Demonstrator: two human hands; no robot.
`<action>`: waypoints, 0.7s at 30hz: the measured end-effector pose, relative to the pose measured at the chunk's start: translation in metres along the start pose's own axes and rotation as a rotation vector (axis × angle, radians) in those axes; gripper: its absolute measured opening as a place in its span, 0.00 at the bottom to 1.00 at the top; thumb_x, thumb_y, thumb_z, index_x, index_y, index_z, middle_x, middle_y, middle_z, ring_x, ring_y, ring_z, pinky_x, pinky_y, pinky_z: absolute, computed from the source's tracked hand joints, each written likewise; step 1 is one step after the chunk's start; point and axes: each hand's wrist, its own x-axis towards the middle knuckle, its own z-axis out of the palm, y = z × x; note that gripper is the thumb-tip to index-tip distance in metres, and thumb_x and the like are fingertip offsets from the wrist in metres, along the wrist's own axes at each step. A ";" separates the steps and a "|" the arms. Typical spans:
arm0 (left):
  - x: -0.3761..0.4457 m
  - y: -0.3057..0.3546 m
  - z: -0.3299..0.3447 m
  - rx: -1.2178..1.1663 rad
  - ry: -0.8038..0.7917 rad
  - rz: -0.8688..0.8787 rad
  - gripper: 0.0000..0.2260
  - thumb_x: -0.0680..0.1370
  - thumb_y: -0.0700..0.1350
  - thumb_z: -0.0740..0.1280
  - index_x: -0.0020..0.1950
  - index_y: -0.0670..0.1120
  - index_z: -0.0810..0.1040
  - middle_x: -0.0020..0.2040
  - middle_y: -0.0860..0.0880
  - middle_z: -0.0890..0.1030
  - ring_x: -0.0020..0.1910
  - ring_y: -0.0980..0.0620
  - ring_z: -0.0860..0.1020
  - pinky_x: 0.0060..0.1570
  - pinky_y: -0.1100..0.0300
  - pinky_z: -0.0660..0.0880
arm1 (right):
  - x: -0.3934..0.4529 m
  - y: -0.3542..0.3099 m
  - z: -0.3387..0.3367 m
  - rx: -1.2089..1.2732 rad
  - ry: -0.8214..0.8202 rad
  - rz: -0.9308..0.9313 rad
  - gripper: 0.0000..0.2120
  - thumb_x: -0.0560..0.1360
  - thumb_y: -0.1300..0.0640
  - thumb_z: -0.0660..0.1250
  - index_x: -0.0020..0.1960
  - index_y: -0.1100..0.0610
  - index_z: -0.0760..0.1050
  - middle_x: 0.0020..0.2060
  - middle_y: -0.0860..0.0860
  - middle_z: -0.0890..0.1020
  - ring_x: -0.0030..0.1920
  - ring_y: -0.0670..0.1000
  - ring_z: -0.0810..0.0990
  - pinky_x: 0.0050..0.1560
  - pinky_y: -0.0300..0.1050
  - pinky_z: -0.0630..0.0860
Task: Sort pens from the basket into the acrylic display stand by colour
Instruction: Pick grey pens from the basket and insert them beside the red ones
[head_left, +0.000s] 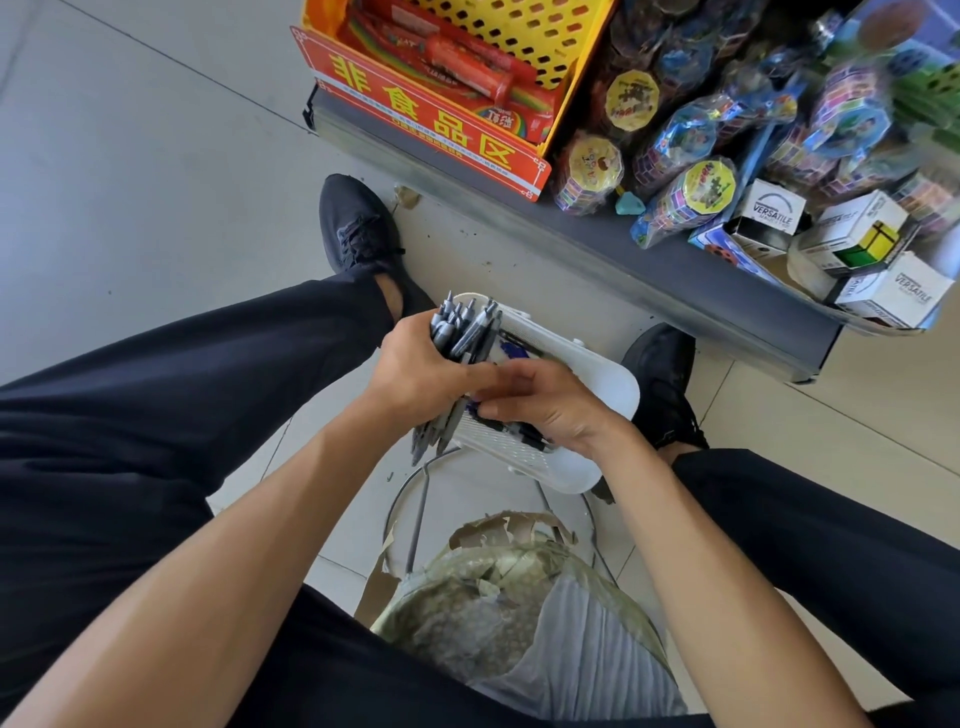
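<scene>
Both hands grip: left (415, 364) bundles slim grey pens (462, 327); right (540, 405) pinches pens over ribbed white basket (602, 379).

Bundle of pens (457, 332) in left hand (415, 364); basket (597, 384) beneath; right hand (545, 405) just right, inside basket.

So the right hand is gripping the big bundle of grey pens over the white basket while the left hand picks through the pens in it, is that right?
Not quite: the hands are swapped. In the head view, the left hand grips the bundle of grey pens over the white basket, while the right hand picks through the pens lying in it.
</scene>
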 end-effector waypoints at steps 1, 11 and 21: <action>0.001 -0.001 -0.001 -0.002 0.008 -0.014 0.13 0.65 0.47 0.80 0.42 0.45 0.79 0.37 0.47 0.84 0.36 0.47 0.82 0.38 0.51 0.82 | 0.003 0.006 -0.007 -0.082 0.086 0.024 0.18 0.70 0.60 0.80 0.58 0.55 0.81 0.50 0.51 0.87 0.54 0.49 0.86 0.62 0.47 0.79; 0.006 -0.006 -0.004 0.036 -0.018 -0.076 0.13 0.68 0.47 0.79 0.45 0.48 0.78 0.40 0.49 0.83 0.42 0.47 0.83 0.43 0.49 0.84 | 0.054 0.069 -0.040 -0.807 0.357 0.051 0.31 0.74 0.68 0.63 0.76 0.59 0.65 0.75 0.58 0.67 0.76 0.59 0.63 0.78 0.51 0.59; 0.007 -0.008 -0.003 0.055 -0.031 -0.082 0.13 0.68 0.47 0.79 0.47 0.49 0.79 0.40 0.50 0.84 0.41 0.50 0.83 0.42 0.52 0.83 | 0.083 0.092 -0.033 -1.018 0.525 0.219 0.26 0.79 0.60 0.63 0.76 0.57 0.62 0.72 0.60 0.61 0.69 0.66 0.64 0.71 0.60 0.62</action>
